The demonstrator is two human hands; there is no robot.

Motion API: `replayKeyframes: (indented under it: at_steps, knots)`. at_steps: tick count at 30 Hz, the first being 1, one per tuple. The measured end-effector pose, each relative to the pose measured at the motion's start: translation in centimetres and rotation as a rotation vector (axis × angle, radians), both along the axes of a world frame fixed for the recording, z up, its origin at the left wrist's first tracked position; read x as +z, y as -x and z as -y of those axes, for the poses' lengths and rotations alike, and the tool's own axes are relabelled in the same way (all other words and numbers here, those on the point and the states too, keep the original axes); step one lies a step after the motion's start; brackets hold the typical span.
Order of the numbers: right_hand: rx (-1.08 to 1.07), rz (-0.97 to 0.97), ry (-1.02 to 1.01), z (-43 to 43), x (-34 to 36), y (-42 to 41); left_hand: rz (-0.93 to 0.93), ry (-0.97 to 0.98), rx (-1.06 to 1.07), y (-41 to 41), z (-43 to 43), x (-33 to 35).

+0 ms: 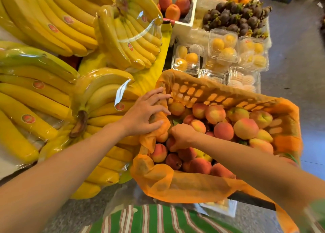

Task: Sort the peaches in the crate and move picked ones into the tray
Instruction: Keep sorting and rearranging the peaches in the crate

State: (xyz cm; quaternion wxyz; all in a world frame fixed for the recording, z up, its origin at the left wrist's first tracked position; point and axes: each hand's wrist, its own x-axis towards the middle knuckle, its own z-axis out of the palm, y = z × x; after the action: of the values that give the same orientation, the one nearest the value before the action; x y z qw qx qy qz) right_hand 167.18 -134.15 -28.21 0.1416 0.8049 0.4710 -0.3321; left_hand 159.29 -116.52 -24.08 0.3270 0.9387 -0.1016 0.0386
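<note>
An orange plastic crate lined with orange mesh cloth holds several red and yellow peaches. My left hand presses on the cloth at the crate's left rim, fingers spread over the folded edge. Inside the crate near that left side, my right hand is closed around a reddish peach, which shows only partly under the fingers. No tray for picked peaches is identifiable in view.
Wrapped banana bunches fill the stand to the left, touching the crate. Clear clamshell boxes of yellow fruit sit behind the crate, with mangosteens and a white box of peaches further back. Grey floor lies to the right.
</note>
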Motion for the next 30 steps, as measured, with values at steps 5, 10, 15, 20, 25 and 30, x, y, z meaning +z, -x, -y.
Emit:
replayKeyframes:
  at_steps: [5, 10, 15, 20, 25, 30]
  knots:
    - [-0.032, 0.010, -0.097, 1.0, 1.0, -1.1, 0.004, 0.001, -0.003, -0.1, 0.0, 0.0]
    - [-0.055, -0.024, -0.254, 1.7, 2.0, -1.8, 0.001, -0.021, 0.011, -0.2, 0.0, 0.3]
    - [-0.199, -0.160, -0.300, 2.7, 2.6, -2.4, -0.003, -0.029, 0.017, -0.3, 0.0, 0.4]
    - [-0.341, -0.292, -0.364, 3.7, 3.7, -2.9, -0.008, -0.048, 0.028, -0.3, 0.1, 0.6]
    - [-0.569, -0.454, -0.450, 4.9, 5.7, -3.5, -0.003, -0.077, 0.067, -0.5, 0.4, 1.0]
    - [-0.748, -0.684, -0.542, 6.3, 8.0, -4.0, 0.013, -0.210, 0.042, -0.7, 1.4, 1.7]
